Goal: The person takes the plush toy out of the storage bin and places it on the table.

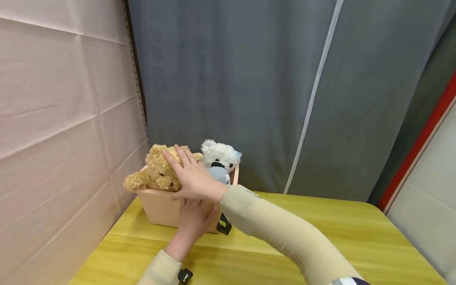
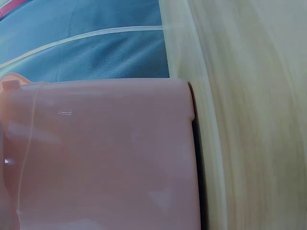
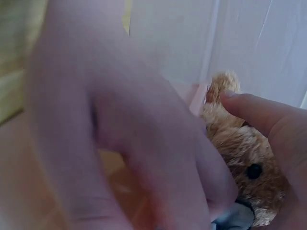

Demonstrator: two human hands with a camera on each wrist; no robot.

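Note:
A pink bin (image 1: 160,208) stands on the table and holds plush toys. Inside it on the left is a fuzzy tan teddy bear (image 1: 154,166), one arm hanging over the rim. On the right sits a white plush bear (image 1: 219,154) with a blue-grey front. My right hand (image 1: 194,178) lies on the tan bear with fingers spread and fairly straight; its thumb (image 3: 256,112) touches the fur in the right wrist view. Below it, my left hand (image 1: 194,219) grips the bin's front rim, fingertips hidden under the right hand. The left wrist view shows the bin's smooth side wall (image 2: 110,153).
The bin is on a yellow wood-grain table (image 1: 263,249). A grey curtain (image 1: 231,79) hangs close behind, and a pale pink cloth wall (image 1: 64,118) rises along the left. A red-edged white panel (image 1: 420,186) stands at the right.

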